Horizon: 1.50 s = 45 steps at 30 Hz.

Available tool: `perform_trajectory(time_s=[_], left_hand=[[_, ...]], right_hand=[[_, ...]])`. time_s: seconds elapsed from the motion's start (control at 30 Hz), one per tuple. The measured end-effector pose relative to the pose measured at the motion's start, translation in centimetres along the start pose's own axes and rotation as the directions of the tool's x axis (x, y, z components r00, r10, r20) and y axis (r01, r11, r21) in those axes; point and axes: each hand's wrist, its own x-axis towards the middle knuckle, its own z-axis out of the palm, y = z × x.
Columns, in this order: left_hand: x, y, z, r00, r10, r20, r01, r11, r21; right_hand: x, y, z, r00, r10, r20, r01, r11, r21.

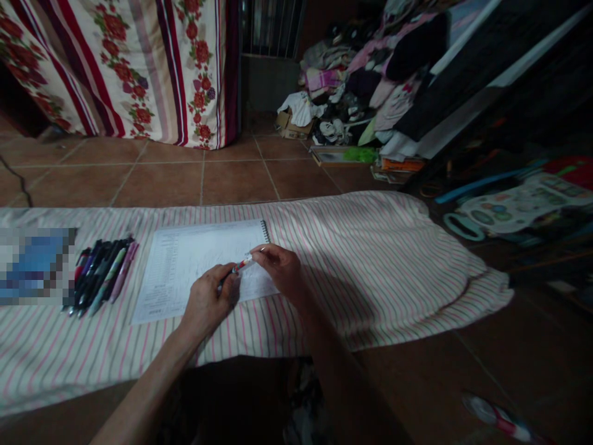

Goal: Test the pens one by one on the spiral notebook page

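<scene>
Over a spiral notebook [185, 253] with a printed, lightly marked page, my two hands meet at a slim pen [244, 263], white and red at the visible stretch. My left hand [210, 300] is closed round its darker lower end. The fingertips of my right hand [281, 269] pinch the other end; a tiny shiny bit shows there, too small to name. Fingers hide both ends of the pen. To the left of the notebook lies a row of several pens [104, 272], black, purple, red, green and pink.
A striped cloth [361, 266] covers the table. At the far left lies a blurred-out blue item [37, 262]. Beyond the table are a tiled floor [231, 173], a floral curtain [139, 68] and a heap of clothes [361, 80]. A bottle [498, 417] lies on the floor, lower right.
</scene>
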Motion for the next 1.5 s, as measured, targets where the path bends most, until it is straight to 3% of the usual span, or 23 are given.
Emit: perform_trajectory(time_s=[0.1, 0.2, 0.47, 0.73, 1.0, 1.3, 1.5], left_hand=[[0.0, 0.0, 0.0, 1.0, -0.014, -0.023, 0.013, 0.999, -0.034], [0.0, -0.1, 0.1, 1.0, 0.003, -0.021, -0.003, 0.999, 0.035], [0.0, -0.2, 0.0, 0.998, 0.064, -0.004, -0.062, 0.987, 0.146], [0.0, -0.4, -0.1, 0.991, 0.108, 0.082, -0.127, 0.95, 0.285], [-0.1, -0.3, 0.0, 0.99, 0.126, 0.069, -0.142, 0.931, 0.336], [0.0, -0.6, -0.2, 0.998, 0.053, 0.03, -0.059, 0.955, 0.292], [0.3, -1.0, -0.4, 0.998, -0.045, -0.034, 0.052, 0.964, 0.26]], right_hand=[[-0.1, 0.1, 0.2, 0.999, -0.027, 0.039, 0.027, 1.0, 0.006], [-0.2, 0.0, 0.3, 0.998, -0.009, 0.055, 0.008, 1.0, 0.01], [-0.1, 0.2, 0.8, 0.995, 0.095, -0.012, -0.093, 0.992, 0.089], [-0.1, 0.2, 0.8, 0.999, 0.035, -0.006, -0.035, 0.998, 0.043], [-0.1, 0.3, 1.1, 0.999, 0.024, -0.028, -0.024, 0.999, 0.023], [0.3, 0.5, 0.7, 0.994, 0.105, -0.012, -0.103, 0.991, 0.09], [0.8, 1.8, -0.1, 0.985, 0.017, -0.17, -0.03, 0.997, -0.07]])
